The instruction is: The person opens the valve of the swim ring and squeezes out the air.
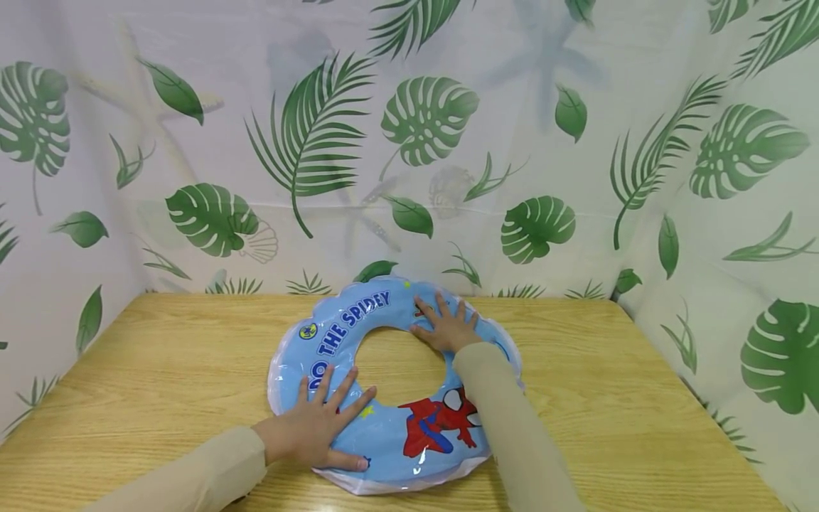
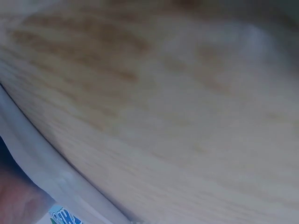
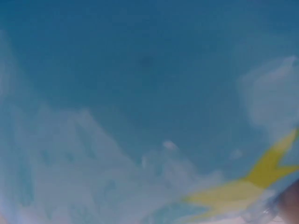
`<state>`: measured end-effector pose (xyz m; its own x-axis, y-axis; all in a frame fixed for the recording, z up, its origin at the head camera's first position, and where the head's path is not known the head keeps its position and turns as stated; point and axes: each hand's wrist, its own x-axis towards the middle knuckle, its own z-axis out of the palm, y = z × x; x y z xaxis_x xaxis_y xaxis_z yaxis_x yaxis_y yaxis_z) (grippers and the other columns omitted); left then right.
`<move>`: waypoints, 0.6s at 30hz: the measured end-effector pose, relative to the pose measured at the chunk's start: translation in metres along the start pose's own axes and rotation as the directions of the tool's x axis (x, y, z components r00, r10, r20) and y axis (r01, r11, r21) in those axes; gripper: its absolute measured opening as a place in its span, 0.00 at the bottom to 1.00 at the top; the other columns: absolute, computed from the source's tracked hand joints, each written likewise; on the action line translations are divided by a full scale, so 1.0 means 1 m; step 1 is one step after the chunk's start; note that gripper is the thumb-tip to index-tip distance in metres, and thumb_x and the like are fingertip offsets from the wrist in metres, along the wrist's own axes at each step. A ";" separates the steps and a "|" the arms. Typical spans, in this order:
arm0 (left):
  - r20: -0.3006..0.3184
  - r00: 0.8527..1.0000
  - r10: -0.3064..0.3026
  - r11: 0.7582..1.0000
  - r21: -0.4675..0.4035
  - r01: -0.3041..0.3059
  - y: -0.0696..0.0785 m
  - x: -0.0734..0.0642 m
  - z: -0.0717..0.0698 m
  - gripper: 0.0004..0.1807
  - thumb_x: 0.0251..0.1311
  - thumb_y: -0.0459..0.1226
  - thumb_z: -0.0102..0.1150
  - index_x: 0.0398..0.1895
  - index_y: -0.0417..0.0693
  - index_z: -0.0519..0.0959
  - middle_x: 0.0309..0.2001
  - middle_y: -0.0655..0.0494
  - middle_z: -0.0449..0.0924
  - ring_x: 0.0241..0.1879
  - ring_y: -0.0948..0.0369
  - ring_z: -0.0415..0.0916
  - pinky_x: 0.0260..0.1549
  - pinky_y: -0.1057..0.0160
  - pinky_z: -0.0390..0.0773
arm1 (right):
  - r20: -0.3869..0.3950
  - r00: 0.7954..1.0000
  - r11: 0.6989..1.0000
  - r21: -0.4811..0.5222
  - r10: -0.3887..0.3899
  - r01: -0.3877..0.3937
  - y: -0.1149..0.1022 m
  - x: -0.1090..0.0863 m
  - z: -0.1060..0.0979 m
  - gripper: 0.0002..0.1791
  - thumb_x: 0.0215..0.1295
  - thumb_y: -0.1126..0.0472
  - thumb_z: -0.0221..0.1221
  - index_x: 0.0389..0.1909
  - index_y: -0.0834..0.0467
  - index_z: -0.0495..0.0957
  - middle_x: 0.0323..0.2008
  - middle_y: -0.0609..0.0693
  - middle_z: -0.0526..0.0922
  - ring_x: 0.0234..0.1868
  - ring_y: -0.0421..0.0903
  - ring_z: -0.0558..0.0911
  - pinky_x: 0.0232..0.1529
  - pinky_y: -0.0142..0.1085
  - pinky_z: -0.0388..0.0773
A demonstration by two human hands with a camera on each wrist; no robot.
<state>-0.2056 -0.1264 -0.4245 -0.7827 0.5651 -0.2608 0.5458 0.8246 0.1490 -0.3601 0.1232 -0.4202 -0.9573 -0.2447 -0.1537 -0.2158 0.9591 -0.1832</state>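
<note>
One blue inflatable swim ring (image 1: 390, 446) is lying on one wooden tabletop (image 1: 192, 370), wood showing through its single round hole. Two bare hands are resting palm-down on the ring, fingers spread wide and gripping nothing: the left hand (image 1: 313, 427) is touching its near-left part, the right hand (image 1: 448, 328) its far-right part. Two beige sleeves (image 1: 205, 462) are covering the forearms, the right one crossing above the ring's right side. One line of lettering (image 1: 342, 331), "DO THE SPIDEY", is curving along the ring's far-left part; one red-and-blue cartoon figure (image 1: 431, 430) is showing on its near-right part. Beyond the ring, leaf-printed cloth (image 1: 461, 235) is hanging. In the head view, the ring's far rim is overlapping the tabletop's back edge; broad wood is stretching left and right of the ring, giving sideways room.
</note>
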 end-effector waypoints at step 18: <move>-0.003 1.000 0.009 1.000 -0.004 -0.009 -0.001 0.000 0.001 0.52 0.45 0.76 0.36 0.72 0.66 0.38 0.73 0.47 0.26 0.68 0.34 0.23 0.55 0.26 0.35 | 0.058 0.998 0.999 -0.026 0.022 -0.020 0.000 0.003 0.004 0.33 0.65 0.33 0.35 0.70 0.34 0.42 0.73 0.52 0.38 0.69 0.69 0.34 0.61 0.68 0.35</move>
<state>-0.2062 -0.1272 -0.4253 -0.7785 0.5728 -0.2567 0.5519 0.8194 0.1549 -0.3618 0.1215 -0.4243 -0.9491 -0.2315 -0.2136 -0.2011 0.9673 -0.1547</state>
